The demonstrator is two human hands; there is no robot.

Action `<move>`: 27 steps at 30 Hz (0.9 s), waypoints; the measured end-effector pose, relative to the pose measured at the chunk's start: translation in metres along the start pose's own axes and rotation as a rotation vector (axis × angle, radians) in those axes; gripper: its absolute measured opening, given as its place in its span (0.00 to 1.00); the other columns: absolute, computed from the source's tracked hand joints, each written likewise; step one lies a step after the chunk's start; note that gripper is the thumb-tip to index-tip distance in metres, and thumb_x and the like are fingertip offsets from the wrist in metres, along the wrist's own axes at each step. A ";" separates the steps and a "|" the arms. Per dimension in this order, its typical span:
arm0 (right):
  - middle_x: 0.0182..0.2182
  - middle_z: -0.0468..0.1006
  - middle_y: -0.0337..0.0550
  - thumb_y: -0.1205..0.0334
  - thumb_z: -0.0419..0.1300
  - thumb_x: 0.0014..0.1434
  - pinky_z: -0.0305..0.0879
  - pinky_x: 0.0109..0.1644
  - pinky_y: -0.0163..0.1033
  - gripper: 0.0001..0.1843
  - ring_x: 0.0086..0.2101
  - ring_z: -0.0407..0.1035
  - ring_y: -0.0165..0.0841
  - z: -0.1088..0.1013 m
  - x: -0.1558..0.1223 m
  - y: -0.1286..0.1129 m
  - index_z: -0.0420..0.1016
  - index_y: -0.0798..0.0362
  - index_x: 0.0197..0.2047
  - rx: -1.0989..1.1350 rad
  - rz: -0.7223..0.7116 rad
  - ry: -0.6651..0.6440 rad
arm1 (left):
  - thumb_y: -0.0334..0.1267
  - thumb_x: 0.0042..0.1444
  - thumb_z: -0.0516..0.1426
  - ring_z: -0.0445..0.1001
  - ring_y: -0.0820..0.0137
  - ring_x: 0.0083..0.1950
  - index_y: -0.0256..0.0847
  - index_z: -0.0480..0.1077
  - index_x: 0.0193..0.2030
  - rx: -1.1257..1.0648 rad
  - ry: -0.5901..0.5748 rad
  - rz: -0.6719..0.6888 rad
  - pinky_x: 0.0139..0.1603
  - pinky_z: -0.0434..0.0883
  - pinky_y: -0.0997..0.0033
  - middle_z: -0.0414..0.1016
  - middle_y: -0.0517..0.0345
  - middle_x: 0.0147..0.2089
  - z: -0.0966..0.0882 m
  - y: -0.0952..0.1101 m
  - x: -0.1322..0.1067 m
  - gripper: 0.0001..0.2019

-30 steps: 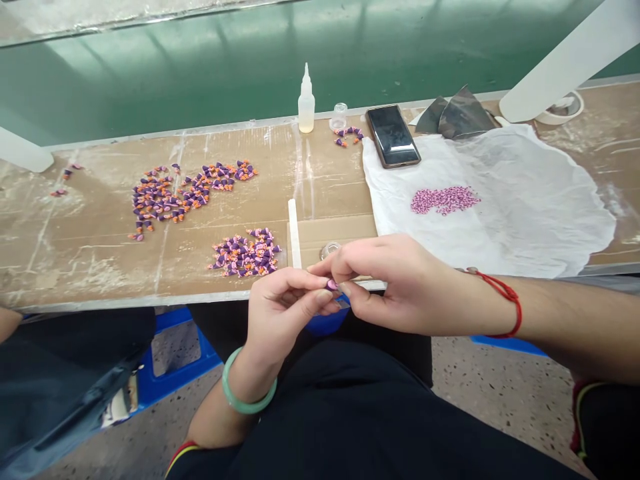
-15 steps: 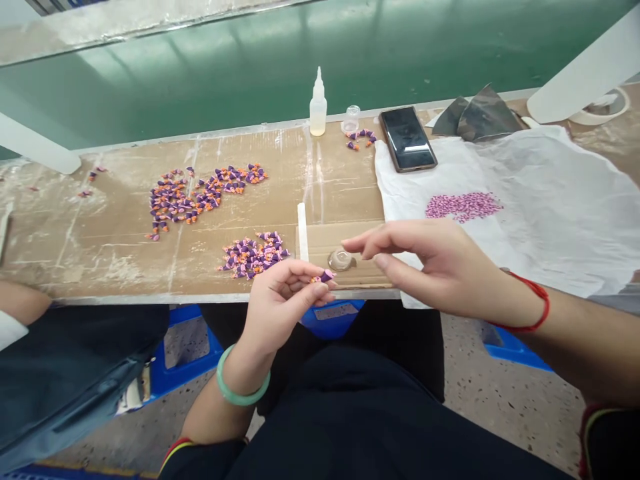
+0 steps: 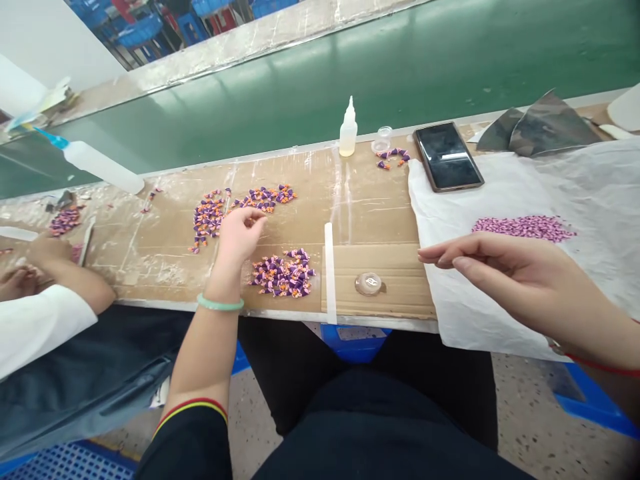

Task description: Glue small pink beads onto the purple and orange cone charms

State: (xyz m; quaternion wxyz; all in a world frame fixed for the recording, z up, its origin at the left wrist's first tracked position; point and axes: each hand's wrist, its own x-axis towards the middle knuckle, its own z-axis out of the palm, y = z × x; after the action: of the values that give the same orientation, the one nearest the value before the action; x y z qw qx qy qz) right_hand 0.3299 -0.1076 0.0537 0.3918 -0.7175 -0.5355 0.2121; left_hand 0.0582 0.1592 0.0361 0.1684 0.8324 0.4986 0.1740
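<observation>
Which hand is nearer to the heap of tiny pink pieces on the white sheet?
Right. The right hand is just on the near side of the pink heap; the left hand is far to its left.

L hand [image 3: 240, 233], pinching a small purple-pink pc near the table edge ½ sec ago, is now out at the far purple-orange pile [image 3: 207, 217], fingers curled (can't tell if they hold anything). R hand [image 3: 520, 280], at that pc 1 sec ago & then by the round clear dish [image 3: 369, 284], is now farther R, over the white sheet [image 3: 470, 333] nr the pink bits [image 3: 523, 228], fingers outstretched. View's swung L: a blue-tipped bottle [image 3: 97, 163] & co-worker's hand [image 3: 53, 253] come in; tape roll's gone.
</observation>
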 end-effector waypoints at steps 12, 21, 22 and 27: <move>0.38 0.85 0.47 0.53 0.58 0.59 0.77 0.40 0.51 0.12 0.38 0.80 0.43 -0.010 -0.012 0.014 0.80 0.48 0.33 0.022 0.097 0.085 | 0.35 0.56 0.58 0.74 0.54 0.51 0.38 0.75 0.34 0.284 -0.015 -0.012 0.54 0.68 0.59 0.77 0.44 0.46 0.030 0.005 0.053 0.05; 0.40 0.83 0.49 0.63 0.58 0.61 0.75 0.49 0.46 0.07 0.43 0.77 0.37 -0.036 -0.029 0.029 0.77 0.53 0.35 0.159 0.175 0.376 | 0.31 0.58 0.52 0.69 0.48 0.51 0.43 0.61 0.30 0.438 -0.115 0.202 0.54 0.64 0.55 0.70 0.46 0.39 0.021 0.021 0.045 0.06; 0.40 0.83 0.48 0.63 0.58 0.61 0.75 0.50 0.46 0.07 0.43 0.77 0.37 -0.040 -0.031 0.033 0.77 0.53 0.35 0.157 0.181 0.415 | 0.34 0.60 0.52 0.68 0.50 0.50 0.44 0.60 0.31 0.430 -0.161 0.281 0.52 0.64 0.57 0.69 0.50 0.37 0.018 0.023 0.043 0.06; 0.37 0.82 0.45 0.62 0.57 0.58 0.74 0.45 0.47 0.06 0.41 0.76 0.39 -0.054 -0.036 0.061 0.76 0.51 0.34 -0.050 0.219 0.440 | 0.33 0.55 0.58 0.67 0.64 0.35 0.42 0.65 0.31 0.202 -0.048 0.113 0.40 0.61 0.69 0.65 0.61 0.28 0.007 0.042 0.029 0.04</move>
State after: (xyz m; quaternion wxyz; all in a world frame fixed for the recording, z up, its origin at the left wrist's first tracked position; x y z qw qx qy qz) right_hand 0.3935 -0.1666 0.0342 0.4558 -0.8098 -0.3611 0.0785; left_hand 0.1068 0.1655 0.0521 0.0852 0.8759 0.4615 0.1122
